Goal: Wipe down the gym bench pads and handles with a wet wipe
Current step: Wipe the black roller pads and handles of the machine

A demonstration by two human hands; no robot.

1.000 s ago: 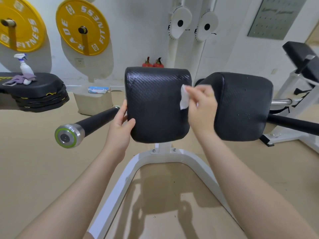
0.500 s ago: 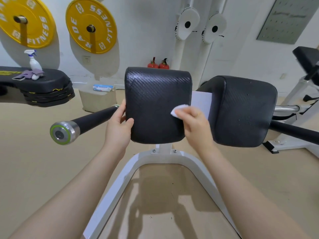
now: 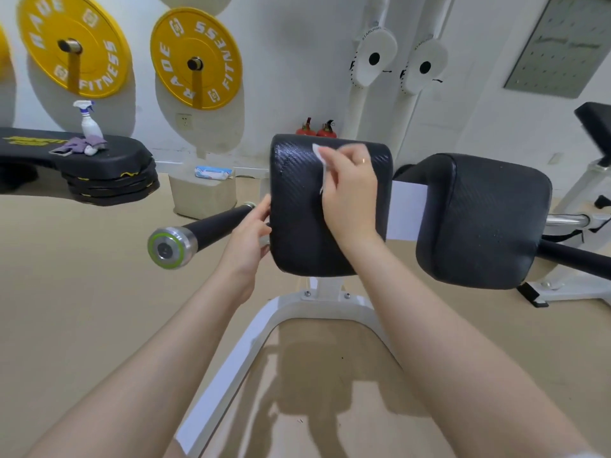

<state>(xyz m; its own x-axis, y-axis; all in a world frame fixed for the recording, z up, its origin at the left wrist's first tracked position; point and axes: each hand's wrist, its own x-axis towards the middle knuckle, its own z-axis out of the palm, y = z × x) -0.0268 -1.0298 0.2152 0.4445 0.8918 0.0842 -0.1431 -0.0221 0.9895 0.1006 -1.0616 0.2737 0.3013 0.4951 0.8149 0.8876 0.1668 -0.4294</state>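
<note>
Two black textured bench pads stand side by side on a white frame (image 3: 324, 292). On the left pad (image 3: 297, 219), my right hand (image 3: 350, 190) presses a white wet wipe (image 3: 320, 157) against the upper face; only the wipe's edge shows past my fingers. A wet sheen covers the pad's top left corner. My left hand (image 3: 251, 236) grips the left pad's left edge, fingers curled behind it. The right pad (image 3: 486, 219) is untouched. A black handle bar (image 3: 211, 226) with a silver and green end cap sticks out to the left, just behind my left hand.
A wet wipe pack (image 3: 213, 172) lies on a beige block by the wall. A spray bottle (image 3: 88, 120) and purple cloth sit on stacked black steps at left. Yellow weight plates (image 3: 195, 57) hang on the wall. Another bench (image 3: 595, 133) stands far right.
My right hand has moved with the wipe from the left pad's lower right edge up to its top middle. My left hand stays on the pad's left edge.
</note>
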